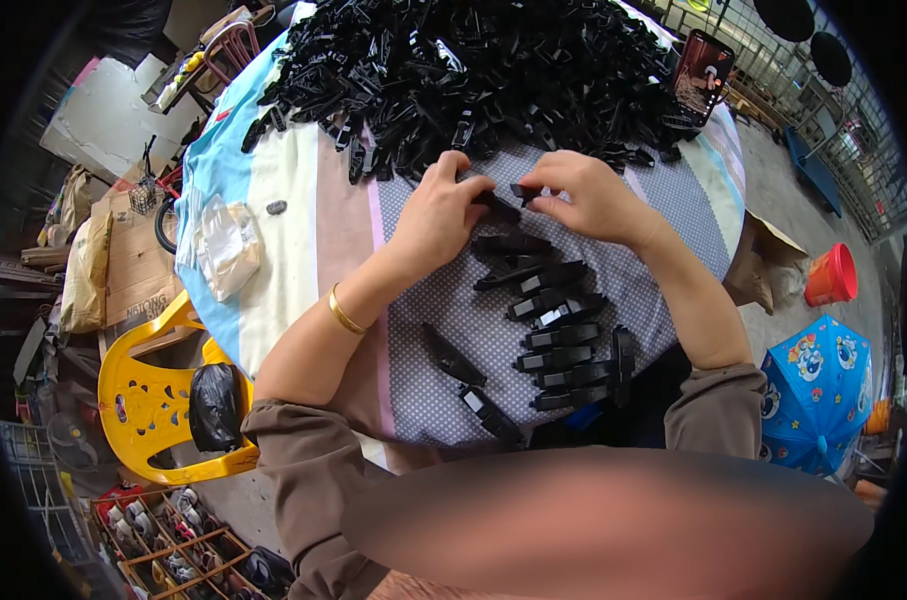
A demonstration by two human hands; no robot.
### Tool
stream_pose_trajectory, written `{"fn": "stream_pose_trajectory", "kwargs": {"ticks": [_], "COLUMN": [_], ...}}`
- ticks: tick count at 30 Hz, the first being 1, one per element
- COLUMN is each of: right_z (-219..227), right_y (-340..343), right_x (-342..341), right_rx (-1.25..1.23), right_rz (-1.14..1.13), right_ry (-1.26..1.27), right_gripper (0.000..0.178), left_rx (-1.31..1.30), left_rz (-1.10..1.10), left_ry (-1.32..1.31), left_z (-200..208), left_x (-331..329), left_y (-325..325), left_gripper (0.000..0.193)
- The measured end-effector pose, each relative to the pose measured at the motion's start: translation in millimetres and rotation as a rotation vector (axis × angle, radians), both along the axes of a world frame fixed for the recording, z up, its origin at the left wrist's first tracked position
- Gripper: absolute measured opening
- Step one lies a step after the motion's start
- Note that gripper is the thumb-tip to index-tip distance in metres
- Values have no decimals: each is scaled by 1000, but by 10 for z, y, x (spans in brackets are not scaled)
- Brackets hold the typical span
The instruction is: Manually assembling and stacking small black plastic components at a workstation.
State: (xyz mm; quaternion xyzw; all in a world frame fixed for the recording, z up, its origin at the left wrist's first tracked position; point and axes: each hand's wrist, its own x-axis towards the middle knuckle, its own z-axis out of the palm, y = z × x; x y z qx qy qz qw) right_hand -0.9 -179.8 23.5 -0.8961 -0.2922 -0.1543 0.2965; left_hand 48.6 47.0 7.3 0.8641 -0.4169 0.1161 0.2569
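Observation:
My left hand (442,205) is closed on a long black plastic part (501,208), its fingertips over one end. Facing it, my right hand (592,196) pinches a smaller black piece (521,190) between thumb and fingers, close to the long part. The exact kind of both pieces is too small to tell. Below my hands, several similar black parts (559,337) lie stacked in a row on the dotted cloth. Two more loose ones, a dark part (454,355) and a part with a pale patch (490,414), rest left of the row.
A large heap of black parts (444,80) covers the table's far side. A phone (701,78) stands at the far right edge. On the left are a clear plastic bag (226,248) and a yellow chair (144,390). A blue umbrella (814,385) and red bucket (832,275) stand right.

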Motion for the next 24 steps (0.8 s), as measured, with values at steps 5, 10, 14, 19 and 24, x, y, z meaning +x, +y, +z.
{"fn": "stream_pose_trajectory", "kwargs": {"ticks": [5,10,14,19,24], "right_z": [7,-23,-24,-122,-5], "right_y": [9,-31,-34,60,48], "right_x": [-39,-23,31,76,4], "right_rx": [-147,-243,-188,-141,-29], "right_rz": [-42,-85,-26,39,94], "right_ry": [-94,-125,-93,-25,220], "right_gripper": [22,22,21,22,23], "left_rx": [12,-49,-63,-113,-56], "left_rz": [1,36,-32,-82,-245], "left_ry": [106,149,211,210,344], "left_z": [19,30,61,-27,36], "left_x": [-69,-67,-23,-23,-35], "left_y": [-59,-9,-36,-54,-33], "left_gripper": [24,21,22,23,18]}}
